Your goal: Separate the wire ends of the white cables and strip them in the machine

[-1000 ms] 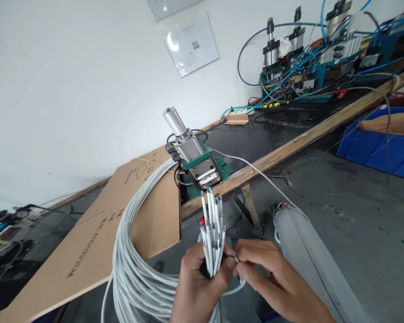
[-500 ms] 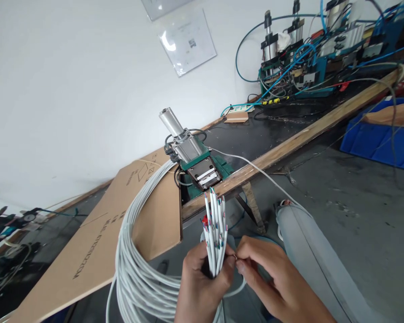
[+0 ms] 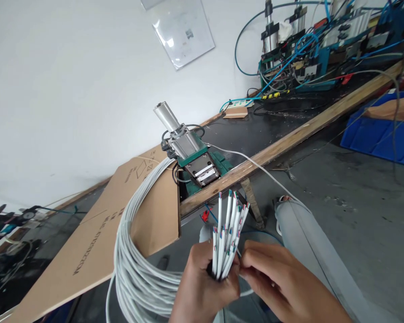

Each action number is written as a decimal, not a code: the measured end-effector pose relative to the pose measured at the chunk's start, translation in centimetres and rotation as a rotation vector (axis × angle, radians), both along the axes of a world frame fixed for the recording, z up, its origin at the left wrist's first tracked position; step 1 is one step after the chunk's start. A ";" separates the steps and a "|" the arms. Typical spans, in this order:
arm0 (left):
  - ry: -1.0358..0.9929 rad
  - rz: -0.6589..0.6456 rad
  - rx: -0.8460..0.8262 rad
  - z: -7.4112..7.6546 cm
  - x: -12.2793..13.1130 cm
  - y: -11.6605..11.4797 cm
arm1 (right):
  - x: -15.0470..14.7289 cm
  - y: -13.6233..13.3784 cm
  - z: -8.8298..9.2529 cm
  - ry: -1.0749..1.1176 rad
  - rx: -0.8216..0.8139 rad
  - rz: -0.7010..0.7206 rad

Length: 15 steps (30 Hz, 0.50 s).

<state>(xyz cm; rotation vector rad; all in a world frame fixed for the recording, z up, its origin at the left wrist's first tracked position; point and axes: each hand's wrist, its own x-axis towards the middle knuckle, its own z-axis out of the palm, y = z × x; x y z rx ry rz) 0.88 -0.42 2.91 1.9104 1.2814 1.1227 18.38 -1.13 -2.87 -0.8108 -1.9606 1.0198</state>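
Left hand [image 3: 202, 287] gripping bundle of thin white cables [image 3: 227, 233] upright, right hand [image 3: 276, 280] pinching beside it; grey cable coil [image 3: 134, 260] over brown cardboard sheet [image 3: 97, 237], green metal machine [image 3: 195, 157] on desk [image 3: 256, 130].

Pretty tight around the grip: the cable ends [image 3: 229, 224] fan up and forward from the left hand [image 3: 202, 287], and right past their tips sit the wooden bench edge [image 3: 256, 161] and the green machine [image 3: 197, 157]. Left of the grip, the looped cables [image 3: 134, 260] and cardboard box [image 3: 121, 215] block things. Right of it, beyond the grey-trousered knee [image 3: 299, 229], there's bare concrete floor [image 3: 357, 215].
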 end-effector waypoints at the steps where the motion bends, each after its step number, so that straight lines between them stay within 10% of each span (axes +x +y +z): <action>1: 0.009 -0.010 -0.042 0.1 0.0 0.0 | 0.0 0.2 0.0 0.029 0.008 -0.002; 15: -0.246 0.169 -0.333 0.5 -0.7 -1.1 | -4.5 1.6 -1.2 0.678 -0.231 0.081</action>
